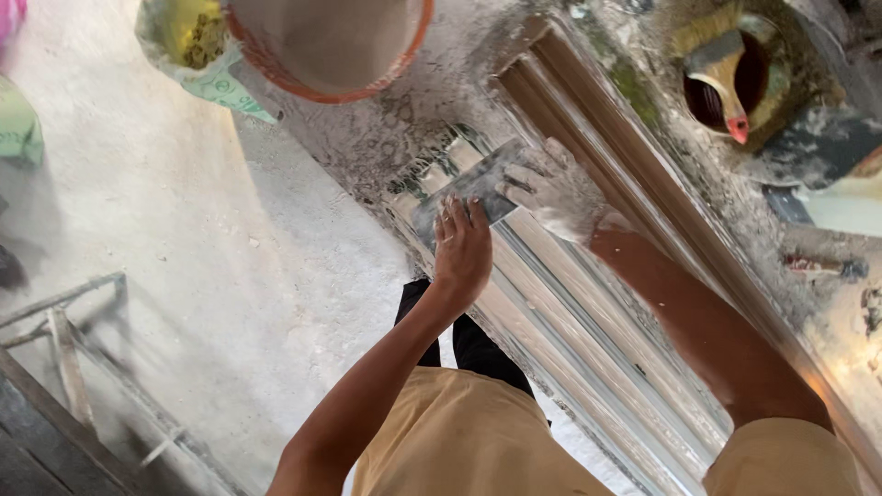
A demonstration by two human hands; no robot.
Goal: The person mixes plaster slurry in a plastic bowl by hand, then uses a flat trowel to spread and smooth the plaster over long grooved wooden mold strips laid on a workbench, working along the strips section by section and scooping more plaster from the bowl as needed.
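A: State the grip on the flat grey rectangular metal scraper blade (464,195).

B: Left hand (462,246) presses flat on it, fingers extended. Plaster-coated right hand (554,191) clasps its far edge. The blade lies across the long pale ribbed moulding strip (588,321).

A: Orientation and progress?

B: The strip's long axis runs diagonally, near right to far left. Near ribs look smooth; the wet patch beyond the blade appears unfinished. Farther: orange-rimmed bucket (326,46), brush in a tin (726,78).

Count: 2 hands, left (462,248) & right (556,188). 1 flat scraper blade (464,191). 1 long ribbed moulding (588,312). 1 orange-rimmed bucket (326,46). 1 brush (721,78). 1 plastic bag (197,46).
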